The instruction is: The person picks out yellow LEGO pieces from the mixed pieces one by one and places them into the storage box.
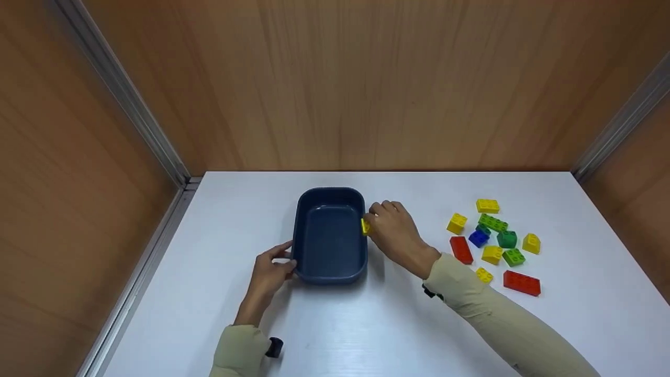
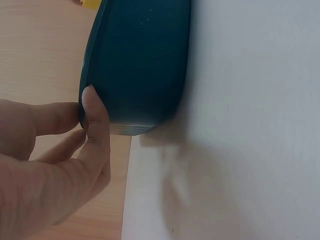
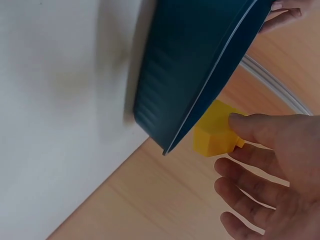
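Observation:
A dark blue rectangular container (image 1: pixel 328 280) stands on the white table. My left hand (image 1: pixel 269 275) holds its left side near the front corner. In the left wrist view, the thumb and index finger of the left hand (image 2: pixel 55 155) pinch the rim of the container (image 2: pixel 140 70). My right hand (image 1: pixel 395 233) is at the opposite side, pinching a yellow toy brick (image 1: pixel 365 226) at the right rim. Seen from the right wrist, the brick (image 3: pixel 215 131) sits between thumb and index finger, just over the rim. Whether it touches the container cannot be told.
Loose toy bricks lie to the right, among them a red brick (image 1: pixel 522 283), another red brick (image 1: pixel 461 250), a blue brick (image 1: pixel 479 238), a green brick (image 1: pixel 506 239) and several yellow ones. A wooden panel (image 1: pixel 335 84) rises behind the table (image 1: pixel 324 335).

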A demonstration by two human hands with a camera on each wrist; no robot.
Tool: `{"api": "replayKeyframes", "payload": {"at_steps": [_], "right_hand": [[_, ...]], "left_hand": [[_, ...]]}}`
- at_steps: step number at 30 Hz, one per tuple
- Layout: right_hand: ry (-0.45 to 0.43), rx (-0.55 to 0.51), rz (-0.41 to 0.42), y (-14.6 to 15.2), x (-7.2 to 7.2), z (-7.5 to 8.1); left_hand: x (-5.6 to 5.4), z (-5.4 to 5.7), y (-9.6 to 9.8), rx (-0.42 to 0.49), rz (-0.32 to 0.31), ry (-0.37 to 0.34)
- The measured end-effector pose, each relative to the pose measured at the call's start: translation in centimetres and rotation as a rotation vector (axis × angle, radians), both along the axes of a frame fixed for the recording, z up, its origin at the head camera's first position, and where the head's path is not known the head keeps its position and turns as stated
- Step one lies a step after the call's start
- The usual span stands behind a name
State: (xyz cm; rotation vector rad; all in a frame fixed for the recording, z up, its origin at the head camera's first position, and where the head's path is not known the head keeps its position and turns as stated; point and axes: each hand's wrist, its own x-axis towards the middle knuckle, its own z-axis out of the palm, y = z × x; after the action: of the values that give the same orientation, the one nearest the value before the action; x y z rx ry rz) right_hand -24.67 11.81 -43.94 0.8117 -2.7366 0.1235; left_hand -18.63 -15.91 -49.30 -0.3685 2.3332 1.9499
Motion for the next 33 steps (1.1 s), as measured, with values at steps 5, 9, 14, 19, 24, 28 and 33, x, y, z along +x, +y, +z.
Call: {"api": "replayKeyframes", "payload": {"at_steps": [5, 9, 14, 19, 24, 28, 33], "right_hand": [[0.021, 0.001, 0.037, -0.8, 0.2, -0.2], [0.069, 0.02, 0.074, -1.7, 0.4, -0.4], [0.095, 0.049, 0.095, -2.7, 0.6, -0.5], [0.114, 0.092, 0.102, -3.6, 0.7, -0.5], [0.141, 0.1, 0.129, -4.4, 0.6, -0.9], [0.14, 0.116, 0.147, -5.0, 0.5, -1.0], [0.101, 0.119, 0.153, -5.8, 0.2, -0.9]], "left_hand": [[0.0, 0.1, 0.0, -0.003, 0.004, 0.004], [0.1, 0.1, -0.1, -0.005, 0.005, 0.013], [0.1, 0.0, 0.0, -0.004, 0.002, 0.017], [-0.1, -0.1, 0.1, -0.003, 0.008, 0.009], [-0.2, -0.2, 0.1, -0.009, 0.014, -0.014], [-0.2, -0.3, 0.1, -0.012, 0.013, -0.016], [-0.2, -0.2, 0.1, -0.021, 0.01, -0.013]]}}
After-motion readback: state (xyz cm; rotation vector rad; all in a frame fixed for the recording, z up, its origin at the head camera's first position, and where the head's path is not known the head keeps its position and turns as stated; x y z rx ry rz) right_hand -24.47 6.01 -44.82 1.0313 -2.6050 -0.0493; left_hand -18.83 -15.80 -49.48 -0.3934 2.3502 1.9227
